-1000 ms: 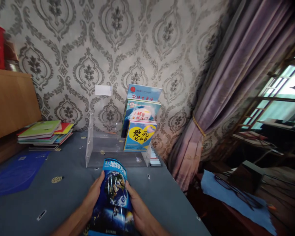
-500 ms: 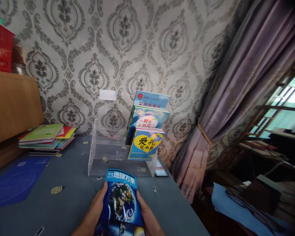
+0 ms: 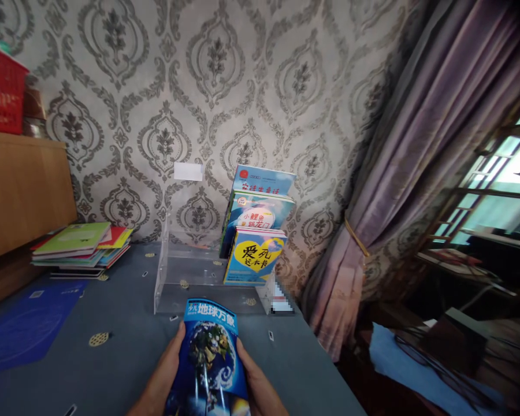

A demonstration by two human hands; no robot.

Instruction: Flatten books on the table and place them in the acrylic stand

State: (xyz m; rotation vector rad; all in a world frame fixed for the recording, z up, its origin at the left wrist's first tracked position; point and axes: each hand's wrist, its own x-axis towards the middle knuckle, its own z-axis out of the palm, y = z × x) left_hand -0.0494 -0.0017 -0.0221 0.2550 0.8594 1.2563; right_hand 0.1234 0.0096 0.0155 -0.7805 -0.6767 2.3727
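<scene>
Both of my hands hold a blue book [image 3: 210,355] with an Earth picture on its cover, low in the middle of the view. My left hand [image 3: 167,372] grips its left edge and my right hand [image 3: 256,384] grips its right edge. Just beyond the book stands a clear acrylic tiered rack [image 3: 186,277] on the grey-blue table [image 3: 112,346]. Three books stand stepped at the rack's right end: a front one with a yellow heart [image 3: 255,257], a middle one [image 3: 256,209] and a back blue one [image 3: 262,180].
A stack of colourful books [image 3: 82,245] lies at the left by a wooden cabinet [image 3: 21,196] with a red basket [image 3: 0,86] on top. A blue mat [image 3: 21,323] lies on the table's left. A purple curtain [image 3: 398,190] and a window hang right of the table's edge.
The view shifted slightly; the held book stays in both hands, now tilted a little more upright and close to me. The rack and its books have not moved.
</scene>
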